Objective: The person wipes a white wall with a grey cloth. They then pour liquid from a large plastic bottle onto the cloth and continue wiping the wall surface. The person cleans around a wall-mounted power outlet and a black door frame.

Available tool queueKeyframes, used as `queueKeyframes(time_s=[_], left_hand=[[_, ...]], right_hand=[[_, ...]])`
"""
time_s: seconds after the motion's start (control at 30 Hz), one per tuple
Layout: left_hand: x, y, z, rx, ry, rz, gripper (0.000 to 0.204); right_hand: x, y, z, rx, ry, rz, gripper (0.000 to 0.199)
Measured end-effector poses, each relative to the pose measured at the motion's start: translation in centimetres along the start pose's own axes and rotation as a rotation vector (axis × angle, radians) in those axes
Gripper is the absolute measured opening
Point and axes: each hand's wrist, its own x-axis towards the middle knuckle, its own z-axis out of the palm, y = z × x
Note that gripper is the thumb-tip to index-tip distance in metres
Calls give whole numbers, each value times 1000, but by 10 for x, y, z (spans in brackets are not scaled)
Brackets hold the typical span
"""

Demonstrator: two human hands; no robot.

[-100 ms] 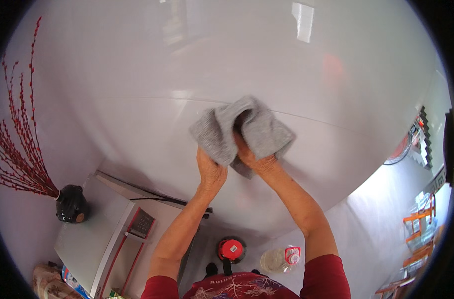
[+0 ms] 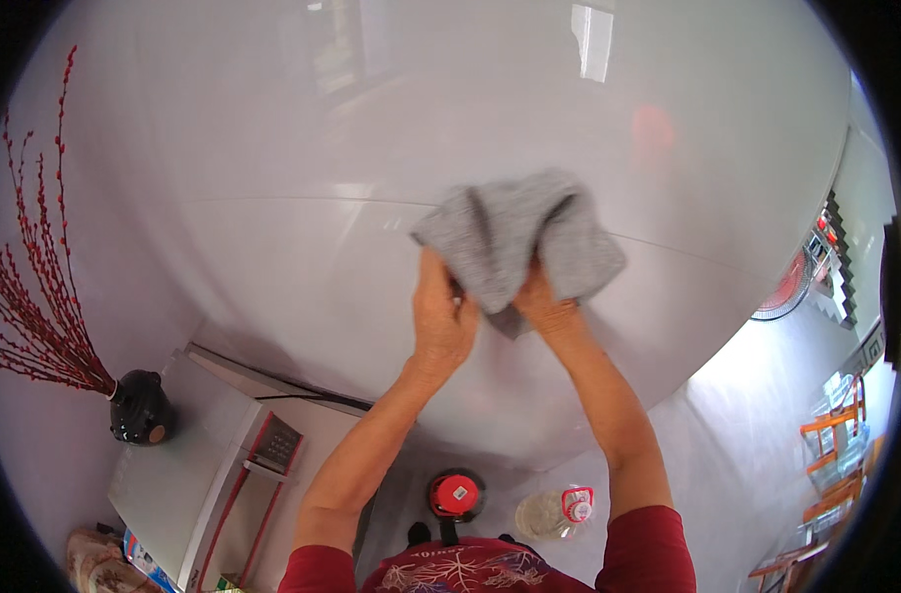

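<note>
Holding grey cloth point(image 2: 529, 232) up at glossy white panel point(image 2: 272, 252), overlapping seam point(image 2: 668, 248).
Gripping left edge in left hand point(image 2: 444, 321), reaching into lower folds with right hand point(image 2: 547, 299), probably to support the slack. Cannot tell right-hand closure or panel contact, with folds in the way. Set below, well apart: red-topped container point(image 2: 457, 493) and clear bottle point(image 2: 543, 516), probably for elbow room.

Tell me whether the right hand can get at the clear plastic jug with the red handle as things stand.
Probably not without bending: the right hand is partly under the grey crumpled fabric cloth, up by the glossy pale surface, while the jug appears to stand on the floor well below.
</note>
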Motion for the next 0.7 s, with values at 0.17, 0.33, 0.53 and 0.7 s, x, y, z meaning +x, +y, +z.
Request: queueKeyframes(time_s=[0.17, 0.33, 0.53, 0.7], left_hand=[[-18, 29, 37, 216, -156, 306, 30], [-93, -24, 15, 292, -122, -141, 34], [-163, -54, 34, 229, -98, -421, 34], [-258, -83, 42, 116, -58, -577, 25]], right_hand=[[-21, 87, -87, -291, 230, 36, 52], [-7, 84, -108, -633, 435, -71, 63], [-60, 44, -45, -366, -302, -239, 50], [-116, 49, -20, -378, -515, -725, 40]])
